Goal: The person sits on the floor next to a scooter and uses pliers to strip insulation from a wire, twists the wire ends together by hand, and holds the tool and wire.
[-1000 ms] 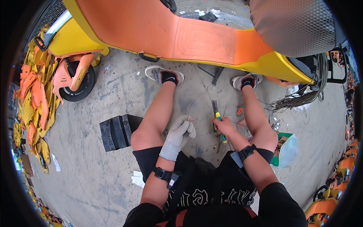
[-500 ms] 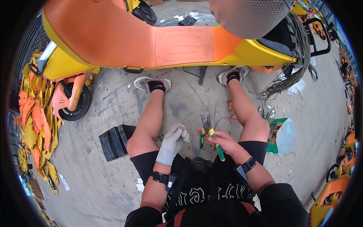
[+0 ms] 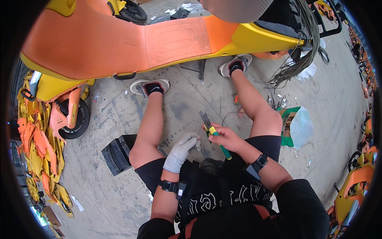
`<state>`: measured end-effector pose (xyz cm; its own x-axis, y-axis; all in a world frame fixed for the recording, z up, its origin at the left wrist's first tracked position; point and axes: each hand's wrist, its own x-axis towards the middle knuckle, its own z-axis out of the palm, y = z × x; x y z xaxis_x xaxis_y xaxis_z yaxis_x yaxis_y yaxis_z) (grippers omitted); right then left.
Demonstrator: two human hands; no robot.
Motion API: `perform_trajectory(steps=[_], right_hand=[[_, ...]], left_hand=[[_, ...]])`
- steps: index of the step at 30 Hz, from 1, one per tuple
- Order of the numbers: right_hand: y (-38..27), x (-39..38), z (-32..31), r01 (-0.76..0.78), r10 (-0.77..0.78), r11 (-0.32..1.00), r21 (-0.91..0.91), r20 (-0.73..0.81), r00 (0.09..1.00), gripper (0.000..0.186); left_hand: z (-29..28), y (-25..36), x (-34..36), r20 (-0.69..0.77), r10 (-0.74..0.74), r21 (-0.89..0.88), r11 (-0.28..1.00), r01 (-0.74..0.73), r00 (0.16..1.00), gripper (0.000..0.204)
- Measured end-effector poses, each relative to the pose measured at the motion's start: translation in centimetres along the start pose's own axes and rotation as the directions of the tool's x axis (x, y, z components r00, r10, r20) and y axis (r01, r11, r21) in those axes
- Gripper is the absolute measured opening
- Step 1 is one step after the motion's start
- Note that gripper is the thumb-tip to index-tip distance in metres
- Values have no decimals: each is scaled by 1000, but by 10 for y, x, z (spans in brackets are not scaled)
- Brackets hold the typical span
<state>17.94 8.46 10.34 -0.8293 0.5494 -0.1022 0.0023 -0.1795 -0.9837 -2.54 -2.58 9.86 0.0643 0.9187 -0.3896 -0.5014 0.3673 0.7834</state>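
Note:
I sit on a concrete floor with my knees apart. My left hand point(image 3: 181, 150), in a light grey glove, pinches a thin wire point(image 3: 198, 132) between my legs. My bare right hand point(image 3: 226, 138) grips pliers point(image 3: 213, 132) with yellow and green handles, their dark jaws pointing up and away, close to the wire's tip. Both wrists wear black bands. An orange and yellow scooter point(image 3: 119, 44) stands just beyond my feet.
A black block-shaped part point(image 3: 116, 153) lies by my left knee. Orange and yellow plastic panels point(image 3: 34, 147) are piled along the left. A bundle of loose cables point(image 3: 296, 65) hangs from the scooter at right, near a green and clear plastic bag point(image 3: 296, 127).
The view has tilted, so the scooter fills more of the top. My hands have drawn closer together, and the pliers' jaws have come up to the wire in my left hand.

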Motion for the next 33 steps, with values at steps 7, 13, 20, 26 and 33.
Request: perform_trajectory(steps=[7,13,20,26,33], right_hand=[[-1,0,-1,-92,91,996,17,58,994,18],[6,1,-1,-156,157,988,-19,41,987,18],[5,6,0,-257,266,964,75,-169,949,28],[1,5,-2,-202,182,969,-141,-143,973,27],[-5,-1,5,-142,132,941,-307,-56,990,23]], left_hand=[[-15,0,9,-159,176,-258,942,-213,972,18],[-11,4,6,-137,112,-183,974,-136,984,17],[-13,-2,7,-92,-16,99,995,25,996,19],[-19,2,4,-30,26,404,915,-12,999,29],[-7,23,-7,40,116,556,823,-119,992,37]])
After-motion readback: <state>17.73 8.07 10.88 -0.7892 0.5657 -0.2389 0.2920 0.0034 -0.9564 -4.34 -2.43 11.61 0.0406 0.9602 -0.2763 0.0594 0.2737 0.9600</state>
